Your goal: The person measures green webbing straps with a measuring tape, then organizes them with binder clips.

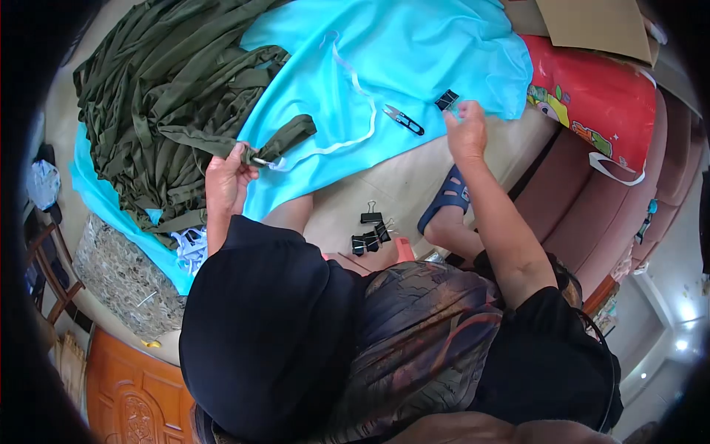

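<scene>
My left hand (pixel 228 181) is closed on an olive green fabric strip (pixel 196 140), pinching it beside a small whitish piece that may be a clip or threader. A white elastic or cord (pixel 347 143) runs from there in a curve across the turquoise cloth (pixel 318 81). Over that cloth's right part, my right hand (pixel 467 133) grips a black binder clip (pixel 447 100) by its wire handles, fingertips together. Thread snips (pixel 404 120) with a black handle lie on the cloth between my hands. The large olive green fabric heap (pixel 170 89) lies at the upper left.
Several black binder clips (pixel 372 229) lie in front of me, between my legs. A red bag (pixel 592 103) and a cardboard piece (pixel 592 28) are at the upper right, beside a brownish sofa (pixel 592 200). White strips (pixel 191 248) bunch near my left forearm.
</scene>
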The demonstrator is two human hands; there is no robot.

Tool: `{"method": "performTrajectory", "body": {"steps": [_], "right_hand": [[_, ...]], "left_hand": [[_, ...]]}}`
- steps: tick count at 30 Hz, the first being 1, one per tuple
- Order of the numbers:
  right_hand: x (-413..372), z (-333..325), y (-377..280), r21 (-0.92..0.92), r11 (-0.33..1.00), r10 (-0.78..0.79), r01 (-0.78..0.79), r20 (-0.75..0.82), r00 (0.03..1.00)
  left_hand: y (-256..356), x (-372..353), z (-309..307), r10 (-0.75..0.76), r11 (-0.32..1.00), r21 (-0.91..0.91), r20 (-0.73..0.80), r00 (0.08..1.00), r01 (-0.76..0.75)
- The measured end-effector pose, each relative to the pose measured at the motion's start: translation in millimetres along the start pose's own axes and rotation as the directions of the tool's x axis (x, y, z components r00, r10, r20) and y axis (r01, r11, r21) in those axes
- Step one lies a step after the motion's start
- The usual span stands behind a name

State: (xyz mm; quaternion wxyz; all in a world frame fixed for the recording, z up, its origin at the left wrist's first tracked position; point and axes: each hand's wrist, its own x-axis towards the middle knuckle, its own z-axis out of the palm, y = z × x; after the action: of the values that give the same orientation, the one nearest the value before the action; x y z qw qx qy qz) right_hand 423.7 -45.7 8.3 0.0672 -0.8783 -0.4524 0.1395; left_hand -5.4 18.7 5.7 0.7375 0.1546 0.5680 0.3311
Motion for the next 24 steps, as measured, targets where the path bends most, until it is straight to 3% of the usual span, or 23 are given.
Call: {"method": "performTrajectory", "body": {"steps": [4, 6, 8, 11, 13, 16, 17, 20, 21, 22, 24], "right_hand": [[26, 20, 38, 0.083, 0.995, 0.060, -0.048, -0.145, 0.988], [31, 25, 46, 0.300, 0.898, 0.309, -0.321, 0.089, 0.947], [30, 21, 40, 0.501, 0.610, 0.448, -0.614, 0.421, 0.789], [30, 31, 52, 0.578, 0.600, 0.358, -0.553, 0.425, 0.832], [28, 27, 48, 0.567, 0.606, 0.402, -0.558, 0.387, 0.830], [28, 26, 44, 0.543, 0.605, 0.471, -0.583, 0.346, 0.811], [27, 27, 44, 0.532, 0.602, 0.496, -0.596, 0.336, 0.801], [31, 23, 48, 0.497, 0.590, 0.497, -0.636, 0.397, 0.772], [30, 22, 50, 0.516, 0.559, 0.483, -0.649, 0.434, 0.760], [31, 21, 51, 0.537, 0.526, 0.463, -0.659, 0.469, 0.752], [31, 22, 53, 0.570, 0.487, 0.428, -0.662, 0.504, 0.750]], "left_hand": [[7, -1, -7, -0.019, 0.999, 0.029, 0.005, 1.000, 0.019], [12, -2, -6, -0.002, 0.996, 0.093, -0.056, 0.998, 0.007], [18, -2, -11, 0.015, 0.985, 0.171, -0.110, 0.994, 0.004], [24, 3, -11, 0.112, 0.926, 0.378, -0.249, 0.962, -0.010], [25, 11, -11, 0.207, 0.867, 0.497, -0.296, 0.933, -0.035], [21, 35, -22, 0.233, 0.693, 0.718, -0.311, 0.922, 0.067], [24, 40, -23, 0.177, 0.660, 0.735, -0.357, 0.917, 0.158], [48, 23, 2, 0.492, 0.066, 0.979, -0.201, 0.847, 0.194], [58, 11, 21, 0.612, 0.117, 0.974, -0.226, 0.758, 0.196], [66, 5, 33, 0.697, 0.098, 0.980, -0.193, 0.691, 0.175], [80, 9, 47, 0.804, -0.119, 0.984, 0.172, 0.569, -0.130]]}}
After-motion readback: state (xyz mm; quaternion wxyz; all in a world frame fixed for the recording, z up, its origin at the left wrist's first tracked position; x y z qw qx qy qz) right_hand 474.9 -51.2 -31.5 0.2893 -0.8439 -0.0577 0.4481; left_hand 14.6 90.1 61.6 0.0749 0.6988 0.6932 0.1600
